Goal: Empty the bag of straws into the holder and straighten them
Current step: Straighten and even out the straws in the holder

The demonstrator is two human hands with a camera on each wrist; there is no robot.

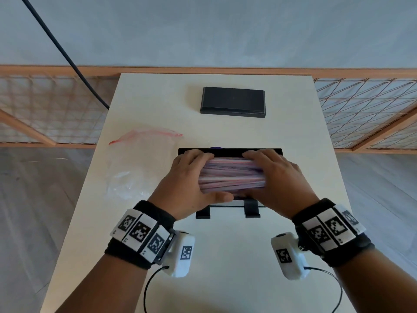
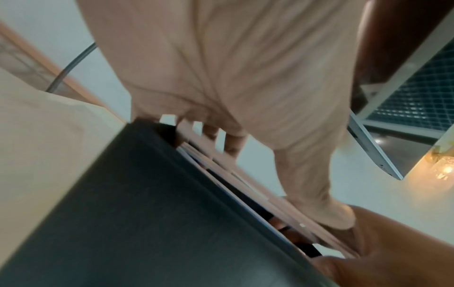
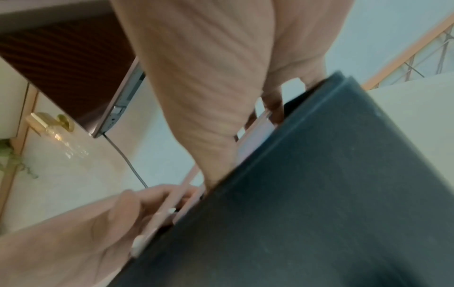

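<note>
A bundle of pink, blue and white straws [image 1: 232, 175] lies lengthwise in the black holder [image 1: 230, 152] at the middle of the table. My left hand [image 1: 216, 177] grips the bundle's left end, with the fingers curled over the top and the thumb along the near side. At the other end my right hand [image 1: 253, 175] grips it the same way. In the left wrist view the straws [image 2: 245, 186] sit just above the holder's dark wall [image 2: 147, 213]. In the right wrist view straws [image 3: 255, 124] show beside the same wall [image 3: 319, 194]. The clear zip bag [image 1: 140, 159] lies flat and empty to the left.
A black rectangular lid [image 1: 233, 102] lies at the back of the white table [image 1: 225, 267]. The holder's two black feet [image 1: 251, 210] stick out toward me. A dark cable [image 1: 67, 57] hangs at the far left, and wooden lattice screens [image 1: 365, 114] flank the table.
</note>
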